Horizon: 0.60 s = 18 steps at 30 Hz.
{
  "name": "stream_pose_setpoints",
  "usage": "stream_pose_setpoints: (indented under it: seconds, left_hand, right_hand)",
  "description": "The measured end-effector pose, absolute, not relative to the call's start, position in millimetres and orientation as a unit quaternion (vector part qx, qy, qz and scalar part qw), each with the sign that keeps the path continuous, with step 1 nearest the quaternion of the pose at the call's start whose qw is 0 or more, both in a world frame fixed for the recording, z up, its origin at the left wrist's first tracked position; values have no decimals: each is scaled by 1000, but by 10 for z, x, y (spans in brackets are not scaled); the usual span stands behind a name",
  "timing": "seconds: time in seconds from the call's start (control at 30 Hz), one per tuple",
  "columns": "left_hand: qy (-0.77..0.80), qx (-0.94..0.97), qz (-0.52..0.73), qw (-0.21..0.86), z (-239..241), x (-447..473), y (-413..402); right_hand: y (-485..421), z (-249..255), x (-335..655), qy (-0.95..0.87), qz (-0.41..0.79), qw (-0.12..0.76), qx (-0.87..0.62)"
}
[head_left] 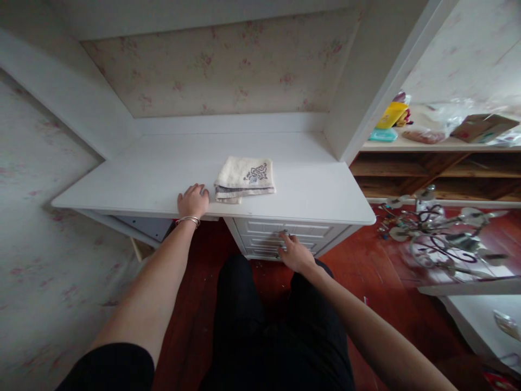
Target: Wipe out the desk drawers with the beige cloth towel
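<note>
My left hand (pixel 192 201) rests on the front edge of the white desk (pixel 171 163), palm down with its fingers laid out flat. A bracelet circles that wrist. Just right of it, a folded cream cloth (pixel 244 172) with a dark pattern lies on the desktop. My right hand (pixel 297 254) is at the drawer fronts below the desktop, fingers apart and thumb lower. Its fingertips are at the small metal knob (pixel 285 232) of the top drawer (pixel 309 229); whether they touch it is hard to tell. The drawers look closed.
A chandelier (pixel 443 233) with several arms lies on the red wooden floor (pixel 378 282) at right. Behind it, a low wooden shelf (pixel 407 168) bears a yellow container (pixel 392 114), plastic bags and a cardboard box (pixel 484 127). Upright white panels (pixel 366 81) rise from the desk.
</note>
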<state>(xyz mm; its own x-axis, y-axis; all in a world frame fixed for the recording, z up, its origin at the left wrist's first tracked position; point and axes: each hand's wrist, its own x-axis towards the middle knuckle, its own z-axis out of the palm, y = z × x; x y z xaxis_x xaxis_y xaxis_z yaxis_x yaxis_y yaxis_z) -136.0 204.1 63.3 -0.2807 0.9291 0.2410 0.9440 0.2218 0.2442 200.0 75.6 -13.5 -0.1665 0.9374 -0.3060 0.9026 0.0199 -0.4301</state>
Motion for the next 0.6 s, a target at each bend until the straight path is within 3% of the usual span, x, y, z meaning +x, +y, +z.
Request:
stream_pose_setpoints:
  seconds: [0.37,0.6]
  left_hand:
    - [-779,-599,-182,20,619,-1411,2057]
    - [-776,-620,-104,-57,651,-1544,2150]
  right_hand:
    - [1003,-114,1955,-699,223,27,-679]
    - [1039,-46,1966,-701,217,10,-679]
